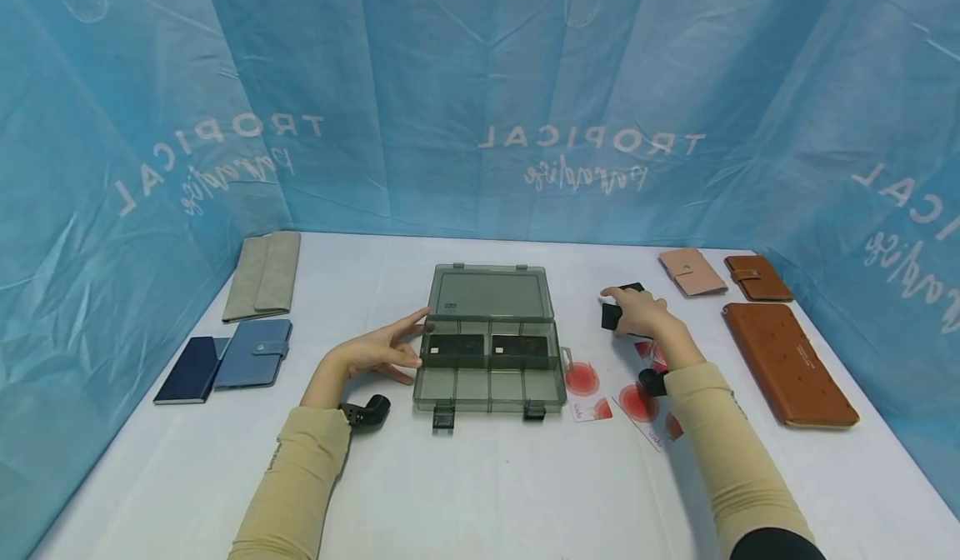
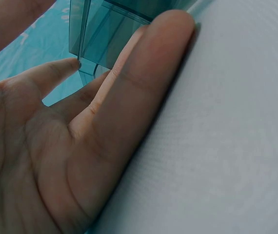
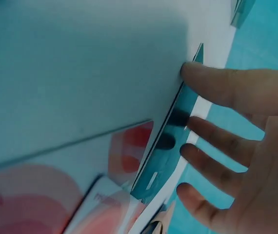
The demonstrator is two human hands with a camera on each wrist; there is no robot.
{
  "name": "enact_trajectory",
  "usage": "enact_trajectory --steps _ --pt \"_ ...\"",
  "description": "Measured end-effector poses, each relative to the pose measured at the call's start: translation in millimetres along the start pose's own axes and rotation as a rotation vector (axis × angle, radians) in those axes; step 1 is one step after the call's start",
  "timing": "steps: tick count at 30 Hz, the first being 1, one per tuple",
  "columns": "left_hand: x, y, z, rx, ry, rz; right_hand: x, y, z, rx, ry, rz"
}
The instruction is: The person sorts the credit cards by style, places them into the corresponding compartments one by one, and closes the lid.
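A translucent grey-green compartment box [image 1: 487, 389] lies with its lid [image 1: 492, 292] folded back. Two black cards, one on the left [image 1: 457, 346] and one on the right [image 1: 520, 347], sit side by side in its compartments. My left hand [image 1: 378, 350] rests against the box's left side, fingertips at the wall and near the hinge, fingers fairly straight. To the right of the box, my right hand [image 1: 639, 313] pinches a black card [image 1: 611, 317] between thumb and fingers. The right wrist view shows this card [image 3: 166, 141] tilted, nearly edge-on.
Red-and-white cards [image 1: 582, 379] lie right of the box, partly under the right forearm. At far right are a pink wallet [image 1: 692, 272], a brown wallet [image 1: 757, 278] and a long brown wallet [image 1: 787, 364]. At left lie a grey-green wallet [image 1: 262, 277] and a blue wallet [image 1: 251, 353].
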State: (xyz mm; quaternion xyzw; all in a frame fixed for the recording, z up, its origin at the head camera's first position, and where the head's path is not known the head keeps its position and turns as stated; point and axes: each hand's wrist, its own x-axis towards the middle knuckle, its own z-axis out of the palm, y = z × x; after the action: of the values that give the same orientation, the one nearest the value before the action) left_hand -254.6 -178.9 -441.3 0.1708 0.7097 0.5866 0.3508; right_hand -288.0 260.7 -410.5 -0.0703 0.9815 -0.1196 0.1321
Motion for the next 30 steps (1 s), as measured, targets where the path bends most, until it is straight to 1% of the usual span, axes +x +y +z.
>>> enact_trajectory --steps 2,5,9,12,15,18,20,25,30 --pt "-0.2 0.2 0.1 0.002 -0.001 0.001 1 1 0 0.0 -0.02 0.01" --pt "-0.4 0.4 0.4 0.005 0.001 -0.001 2 1 1 0.005 -0.013 -0.032" --pt "-0.8 1.0 0.9 0.008 0.002 -0.004 3 0 0 -0.006 0.036 -0.108" --pt "-1.2 1.4 1.1 0.006 0.002 -0.005 2 -1 -2 0.048 0.078 -0.148" --pt "-1.2 1.6 0.9 0.005 -0.002 0.001 1 -1 -6 0.17 0.106 -0.176" --pt "-1.0 1.4 0.9 0.004 0.0 0.002 0 -3 -11 0.318 0.126 -0.191" --pt "-1.0 1.2 0.9 0.004 0.002 0.003 -1 -5 -14 0.401 0.146 -0.178" --pt "-0.3 0.4 0.5 0.007 0.001 0.003 -5 -17 -21 0.603 0.202 -0.109" --pt "-0.3 0.7 0.1 0.012 -0.001 0.002 -12 -37 -29 0.802 0.228 -0.095"
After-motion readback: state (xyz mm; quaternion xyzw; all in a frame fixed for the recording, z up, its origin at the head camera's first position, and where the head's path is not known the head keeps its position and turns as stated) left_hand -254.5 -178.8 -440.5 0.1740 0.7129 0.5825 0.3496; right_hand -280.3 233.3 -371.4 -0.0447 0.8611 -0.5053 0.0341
